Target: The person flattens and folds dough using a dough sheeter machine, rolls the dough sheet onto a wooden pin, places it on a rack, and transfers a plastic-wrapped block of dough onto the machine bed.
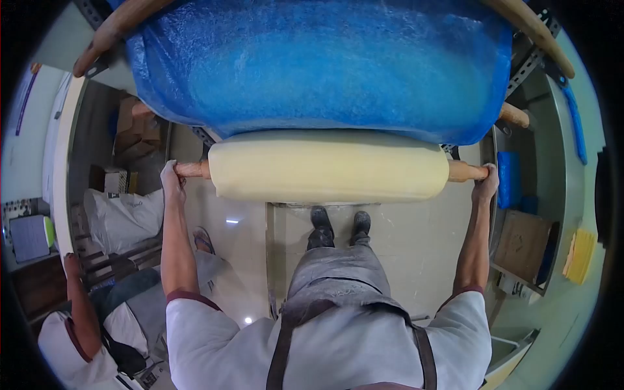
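A thick roll of pale yellow dough [328, 167] is wound around a wooden rolling pin [465, 171], held level in front of me above the floor. My left hand [171, 179] is closed around the pin's left handle. At the opposite end, my right hand [487, 182] grips the right handle. The dough's far edge lies close against a blue plastic sheet [318, 65], which drapes over something wide and bulky. I cannot tell whether they touch. Wooden pole ends [515, 115] stick out from beneath the sheet.
Another person [81, 325] is at my left. On that side are a white sack [125, 220] and cardboard boxes [138, 130]. At right, a shelf unit holds a blue bundle [509, 180] and a brown box [524, 242]. A metal rack [536, 55] supports curved wooden poles [536, 29].
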The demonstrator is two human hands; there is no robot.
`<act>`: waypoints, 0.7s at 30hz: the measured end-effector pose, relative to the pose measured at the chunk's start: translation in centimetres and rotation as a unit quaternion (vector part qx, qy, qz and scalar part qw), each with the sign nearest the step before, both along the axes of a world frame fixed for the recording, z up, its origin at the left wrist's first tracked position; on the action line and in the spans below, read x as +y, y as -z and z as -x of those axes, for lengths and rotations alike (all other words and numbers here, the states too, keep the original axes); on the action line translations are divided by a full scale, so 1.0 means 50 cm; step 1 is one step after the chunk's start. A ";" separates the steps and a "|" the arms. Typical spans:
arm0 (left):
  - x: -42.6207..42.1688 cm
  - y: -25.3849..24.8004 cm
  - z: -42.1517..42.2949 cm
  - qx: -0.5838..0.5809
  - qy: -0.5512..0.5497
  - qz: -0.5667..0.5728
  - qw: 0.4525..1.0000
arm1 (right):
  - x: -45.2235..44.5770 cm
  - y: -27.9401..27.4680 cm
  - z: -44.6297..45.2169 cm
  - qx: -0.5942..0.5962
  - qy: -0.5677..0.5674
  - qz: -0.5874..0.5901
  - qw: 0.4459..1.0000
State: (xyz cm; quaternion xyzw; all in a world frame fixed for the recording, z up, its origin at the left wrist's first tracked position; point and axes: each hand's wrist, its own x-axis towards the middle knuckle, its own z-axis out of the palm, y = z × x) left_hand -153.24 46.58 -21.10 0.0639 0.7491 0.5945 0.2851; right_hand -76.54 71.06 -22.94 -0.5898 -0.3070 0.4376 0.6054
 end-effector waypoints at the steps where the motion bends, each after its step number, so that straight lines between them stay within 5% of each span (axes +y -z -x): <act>1: 0.007 0.020 0.016 -0.003 0.005 0.002 1.000 | 0.003 -0.004 0.019 -0.003 0.005 0.002 1.000; 13: 0.088 0.124 0.084 -0.006 0.011 0.053 0.998 | 0.063 0.044 0.072 -0.017 0.035 0.038 0.999; 21: 0.108 0.145 0.079 0.010 0.049 -0.056 0.997 | 0.105 0.103 0.083 -0.053 0.028 -0.043 0.997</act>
